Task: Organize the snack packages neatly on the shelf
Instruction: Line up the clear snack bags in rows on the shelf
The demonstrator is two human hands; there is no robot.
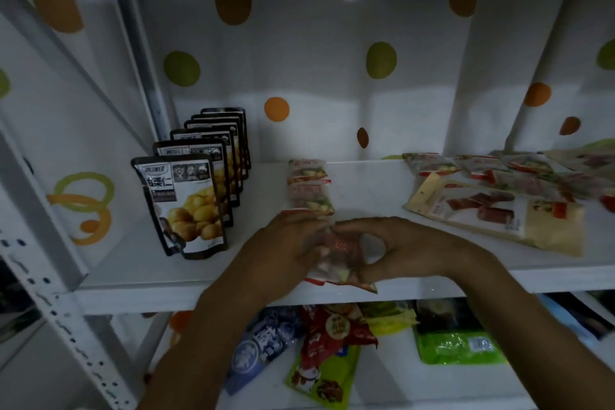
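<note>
Gripping a clear snack packet at the front lip of the shelf, left hand and right hand curl round its sides. It overhangs, so a loose release could drop it; a hard push might skew the packet row behind.

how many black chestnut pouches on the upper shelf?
6 black stand-up chestnut pouches, upright in one front-to-back row at the left end of the white shelf. Another could hide behind the rearmost.
</note>
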